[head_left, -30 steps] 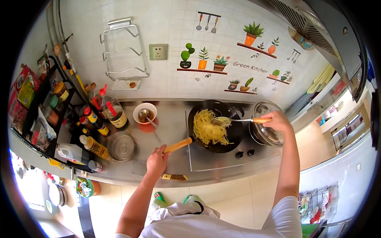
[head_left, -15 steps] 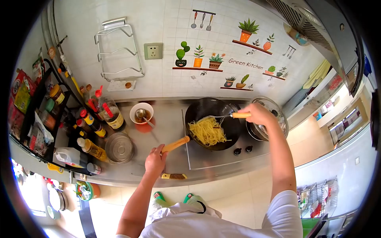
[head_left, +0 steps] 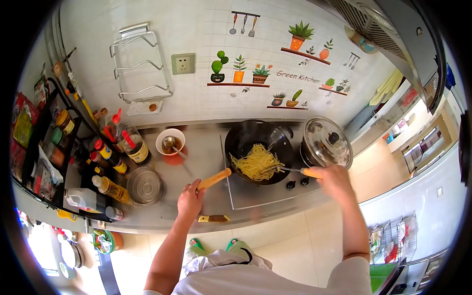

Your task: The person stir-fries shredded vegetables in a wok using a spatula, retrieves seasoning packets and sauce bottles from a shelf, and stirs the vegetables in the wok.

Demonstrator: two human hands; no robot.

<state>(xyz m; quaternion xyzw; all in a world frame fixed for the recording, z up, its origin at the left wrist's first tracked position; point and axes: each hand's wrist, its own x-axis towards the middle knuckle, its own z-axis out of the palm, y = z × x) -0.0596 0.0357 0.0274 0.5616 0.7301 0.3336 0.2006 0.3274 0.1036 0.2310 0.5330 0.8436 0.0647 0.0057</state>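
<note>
Bright, even light; white glare at eight o'clock and through the doorway at three, soft shine on the steel surface (head_left: 206, 196), right hand (head_left: 335, 181) slightly blurred, fisheye edges bending into black corners

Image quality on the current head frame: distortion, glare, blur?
Head view: strong fisheye, black corners, wall edges and counter bowed; window at lower left blown out; highlights on the metal pot lid; right hand slightly motion-blurred, left hand crisper; wok interior dark, noodle-like strips still readable; bottle labels too small to read.
</note>
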